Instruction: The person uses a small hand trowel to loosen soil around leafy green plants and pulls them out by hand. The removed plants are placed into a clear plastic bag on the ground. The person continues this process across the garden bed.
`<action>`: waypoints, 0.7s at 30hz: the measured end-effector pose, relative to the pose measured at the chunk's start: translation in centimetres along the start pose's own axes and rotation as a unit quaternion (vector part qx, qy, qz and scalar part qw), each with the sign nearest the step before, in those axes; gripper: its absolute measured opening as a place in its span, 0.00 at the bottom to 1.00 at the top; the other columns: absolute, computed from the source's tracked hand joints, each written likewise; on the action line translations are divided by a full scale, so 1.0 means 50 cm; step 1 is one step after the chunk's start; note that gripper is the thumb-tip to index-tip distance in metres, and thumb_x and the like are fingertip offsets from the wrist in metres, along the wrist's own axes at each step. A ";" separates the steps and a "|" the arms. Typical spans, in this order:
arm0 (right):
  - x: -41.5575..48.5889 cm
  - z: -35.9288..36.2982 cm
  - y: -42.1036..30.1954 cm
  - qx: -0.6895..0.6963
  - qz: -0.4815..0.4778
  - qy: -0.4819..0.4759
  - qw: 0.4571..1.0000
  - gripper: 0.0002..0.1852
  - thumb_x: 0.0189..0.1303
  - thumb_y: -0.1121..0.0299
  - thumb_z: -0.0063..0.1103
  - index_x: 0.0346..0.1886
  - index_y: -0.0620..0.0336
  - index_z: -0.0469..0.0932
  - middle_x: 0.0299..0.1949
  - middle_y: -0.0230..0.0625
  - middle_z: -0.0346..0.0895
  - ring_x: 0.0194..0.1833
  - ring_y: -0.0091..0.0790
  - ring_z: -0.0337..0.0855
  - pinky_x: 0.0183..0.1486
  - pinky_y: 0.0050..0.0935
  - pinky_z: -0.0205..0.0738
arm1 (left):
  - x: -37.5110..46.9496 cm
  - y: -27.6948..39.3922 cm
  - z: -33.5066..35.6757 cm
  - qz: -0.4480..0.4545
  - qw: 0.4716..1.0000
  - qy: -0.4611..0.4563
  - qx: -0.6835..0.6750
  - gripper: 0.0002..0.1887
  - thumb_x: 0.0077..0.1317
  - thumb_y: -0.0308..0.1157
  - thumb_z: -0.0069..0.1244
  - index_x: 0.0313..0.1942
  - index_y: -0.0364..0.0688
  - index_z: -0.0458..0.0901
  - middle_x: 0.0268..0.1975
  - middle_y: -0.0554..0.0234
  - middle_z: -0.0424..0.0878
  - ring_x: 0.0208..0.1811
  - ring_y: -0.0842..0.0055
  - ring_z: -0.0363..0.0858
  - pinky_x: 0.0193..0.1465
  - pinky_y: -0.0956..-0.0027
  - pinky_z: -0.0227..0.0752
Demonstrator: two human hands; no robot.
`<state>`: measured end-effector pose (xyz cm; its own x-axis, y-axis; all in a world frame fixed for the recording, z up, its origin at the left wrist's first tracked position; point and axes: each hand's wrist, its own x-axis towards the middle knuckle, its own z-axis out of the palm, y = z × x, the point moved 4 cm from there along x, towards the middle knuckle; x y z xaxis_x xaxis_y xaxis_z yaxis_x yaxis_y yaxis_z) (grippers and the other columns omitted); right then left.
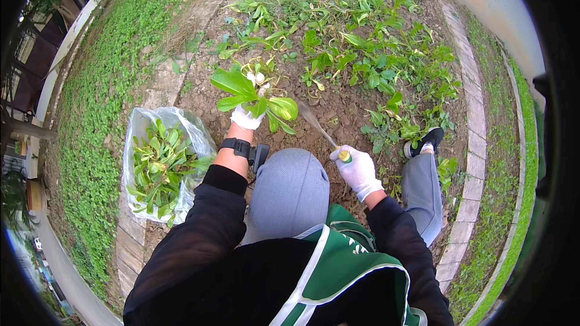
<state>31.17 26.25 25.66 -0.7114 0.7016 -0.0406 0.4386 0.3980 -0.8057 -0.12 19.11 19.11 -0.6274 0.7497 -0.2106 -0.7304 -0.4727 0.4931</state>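
In a white glove, my left hand (247,117) grips a leafy green plant (242,90) from below; its broad leaves hide most of the fingers, and pale whitish parts show among them. My right hand (358,170), also gloved in white, is closed around the yellow and green handle of a hand tool with a metal shaft and flattened blade (312,120). The blade points up and left over the soil, near the plant but apart from it. To the left of my left forearm stands an open clear plastic bag (199,133) with many picked leafy plants (158,167) inside.
Low leafy plants (362,50) grow across the brown soil bed (281,138) ahead. Brick edgings (476,145) run along both sides. Dense green ground cover (90,167) lies beyond the left edging. My bent knee is between my arms, and my shoe (426,141) rests at the right among plants.
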 end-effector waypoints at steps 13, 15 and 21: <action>-0.111 -0.110 0.203 0.048 0.218 0.034 0.974 0.03 0.53 0.73 0.59 0.30 0.60 0.80 0.26 0.26 0.78 0.29 0.17 0.74 0.35 0.19 0.69 | -0.401 0.548 -0.001 0.024 0.755 0.125 0.643 0.13 0.64 0.45 0.50 0.35 0.44 0.77 0.28 0.77 0.76 0.26 0.88 0.68 0.30 0.82 0.61; -0.107 -0.108 0.206 0.039 0.231 0.010 0.972 0.03 0.52 0.74 0.59 0.31 0.60 0.80 0.26 0.26 0.78 0.29 0.18 0.74 0.34 0.20 0.68 | -0.437 0.601 -0.058 -0.071 0.691 0.150 0.704 0.23 0.60 0.49 0.53 0.42 0.35 0.79 0.38 0.67 0.81 0.40 0.80 0.76 0.46 0.74 0.66; -0.096 -0.093 0.226 -0.049 0.207 -0.034 0.977 0.06 0.50 0.73 0.58 0.32 0.58 0.81 0.24 0.32 0.79 0.27 0.21 0.75 0.34 0.23 0.70 | -0.404 0.627 -0.127 -0.219 0.214 0.180 0.935 0.30 0.52 0.55 0.56 0.46 0.37 0.79 0.46 0.42 0.80 0.49 0.55 0.78 0.51 0.60 0.70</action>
<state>42.09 30.13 19.50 -0.4962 0.7745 -0.3924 0.7443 0.1467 -0.6515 -12.08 -13.78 33.49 -0.8353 0.2899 -0.4672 0.4335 0.8699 -0.2352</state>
